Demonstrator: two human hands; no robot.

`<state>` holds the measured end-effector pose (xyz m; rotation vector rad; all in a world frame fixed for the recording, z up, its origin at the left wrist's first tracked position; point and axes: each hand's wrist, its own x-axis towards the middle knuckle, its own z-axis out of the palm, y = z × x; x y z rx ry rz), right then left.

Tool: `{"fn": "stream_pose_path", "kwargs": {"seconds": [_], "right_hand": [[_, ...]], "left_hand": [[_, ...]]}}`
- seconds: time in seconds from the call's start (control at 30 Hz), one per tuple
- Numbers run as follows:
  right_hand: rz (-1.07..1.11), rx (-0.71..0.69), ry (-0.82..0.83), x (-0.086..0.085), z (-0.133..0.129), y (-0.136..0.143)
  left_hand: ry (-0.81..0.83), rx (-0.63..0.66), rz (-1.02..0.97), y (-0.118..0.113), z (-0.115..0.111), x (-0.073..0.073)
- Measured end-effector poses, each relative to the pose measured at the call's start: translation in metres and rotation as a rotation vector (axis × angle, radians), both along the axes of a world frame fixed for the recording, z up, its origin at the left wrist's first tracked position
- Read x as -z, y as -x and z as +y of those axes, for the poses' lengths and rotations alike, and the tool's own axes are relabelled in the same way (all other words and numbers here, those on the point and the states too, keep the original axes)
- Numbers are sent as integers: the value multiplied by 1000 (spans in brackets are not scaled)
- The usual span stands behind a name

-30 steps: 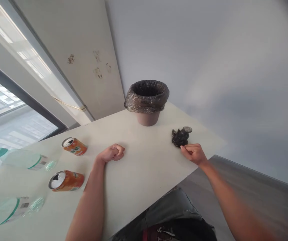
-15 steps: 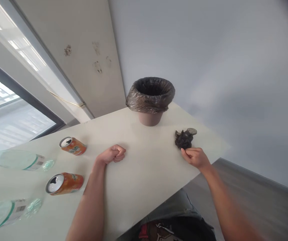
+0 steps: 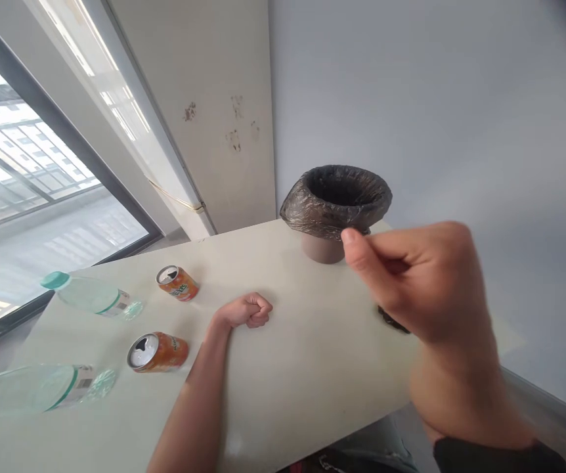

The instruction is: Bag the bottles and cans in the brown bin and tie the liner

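Note:
My left hand [image 3: 247, 310] rests on the white table as a loose fist, with nothing showing in it. Raised close to the camera, my right hand [image 3: 423, 279] has thumb and fingers pinched together; whatever they hold, if anything, is too small or hidden to make out. Behind it, a dark crumpled thing [image 3: 392, 320] lies on the table, mostly covered by the hand. A brown bin [image 3: 322, 250] lined with a black plastic bag [image 3: 312, 211] stands beyond my right hand, its mouth facing up. The thumb overlaps the bag's edge in view, but touching I cannot tell.
Two orange drink cans, one farther off [image 3: 178, 284] and one nearer [image 3: 159, 353], are left of my left arm. Two clear bottles with green caps, a far one [image 3: 88, 294] and a near one [image 3: 31, 389], lie on the table [image 3: 283, 387]. A wall [image 3: 435, 118] rises behind.
My right hand has risen from beside the dark crumpled thing toward the camera, still pinched. The view has turned left, so things sit farther right. My left fist stays on the table.

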<state>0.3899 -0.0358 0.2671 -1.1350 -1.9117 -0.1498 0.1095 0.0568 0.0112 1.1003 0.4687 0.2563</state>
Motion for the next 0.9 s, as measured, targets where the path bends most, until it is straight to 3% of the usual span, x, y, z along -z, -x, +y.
{"fn": "stream_pose_path", "kwargs": {"seconds": [0.07,0.13,0.23,0.3,0.4,0.6,0.67,0.77,0.9], "right_hand": [[29,9,93,-23,-4,7],[24,11,124,-32,-10,10],[57,-4,135,-33,-15,16],[62,60,96,-28,-9,22],[-26,173,1,-9,26,22],[-212,87,28,72,136,-34],[-257,82,52,90,161,-50],[-281,99,78,98,177,-56],[-260,42,44,88,169,-41]], "left_hand": [[6,4,-1,0,0,1],[18,11,-2,0,0,2],[29,13,-7,1,-1,2],[22,15,-1,1,-1,2],[7,14,22,1,-2,-1],[10,24,34,1,-2,-3],[14,25,28,0,-2,-4],[17,26,21,0,-3,-5],[18,28,28,0,-3,-8]]}}
